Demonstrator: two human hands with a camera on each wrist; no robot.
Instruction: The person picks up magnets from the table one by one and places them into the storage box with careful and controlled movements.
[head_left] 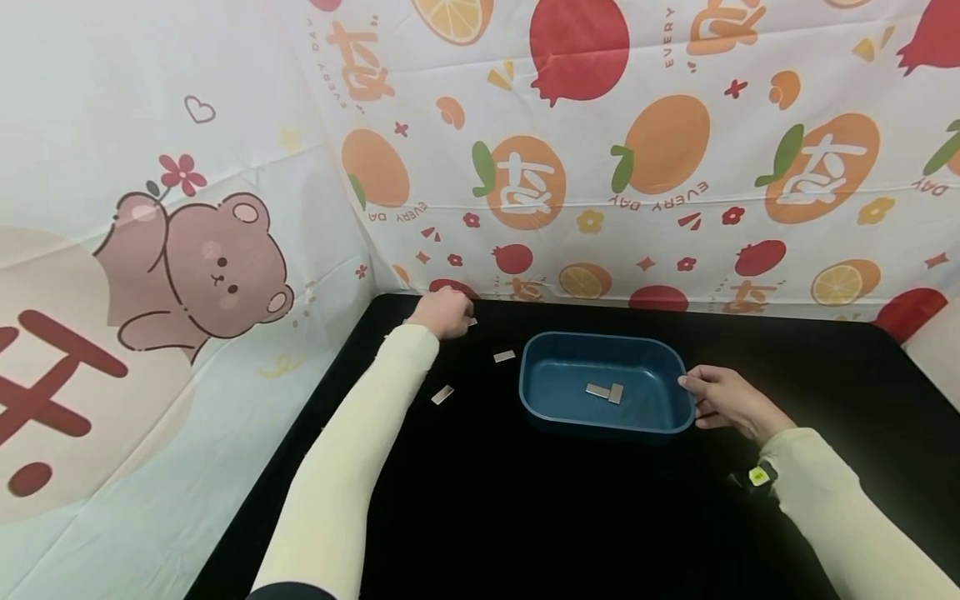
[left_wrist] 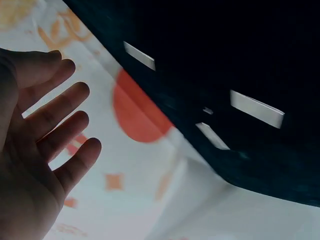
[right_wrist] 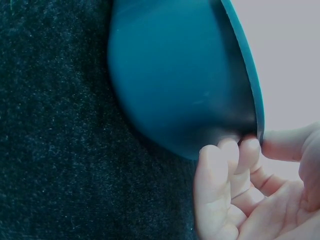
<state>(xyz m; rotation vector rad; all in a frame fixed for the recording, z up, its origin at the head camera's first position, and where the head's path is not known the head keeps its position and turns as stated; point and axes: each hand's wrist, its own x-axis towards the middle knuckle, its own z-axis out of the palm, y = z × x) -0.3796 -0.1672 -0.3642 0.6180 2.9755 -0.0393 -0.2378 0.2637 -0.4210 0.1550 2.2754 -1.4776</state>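
Note:
At the table's back left, my left hand (head_left: pixel 444 312) is above the black surface, close to a small flat silver metal piece (head_left: pixel 472 322). In the left wrist view its fingers are loosely extended, thumb near the index finger, with nothing visible between them. Two more metal pieces lie to its front right, one farther back (head_left: pixel 504 356) and one nearer (head_left: pixel 442 394). My right hand (head_left: pixel 731 404) grips the right end of a blue rectangular plastic basin (head_left: pixel 551 417), thumb outside the rim in the right wrist view. Inside the basin lie two metal pieces (head_left: pixel 616 393), touching or nearly so.
Black cloth (head_left: pixel 480 500) covers the table. A fruit-printed curtain (head_left: pixel 450 217) hangs along its back edge, and a bear-printed sheet (head_left: pixel 315 192) along the left. In the left wrist view several silver strips (left_wrist: pixel 257 109) lie near the table's corner.

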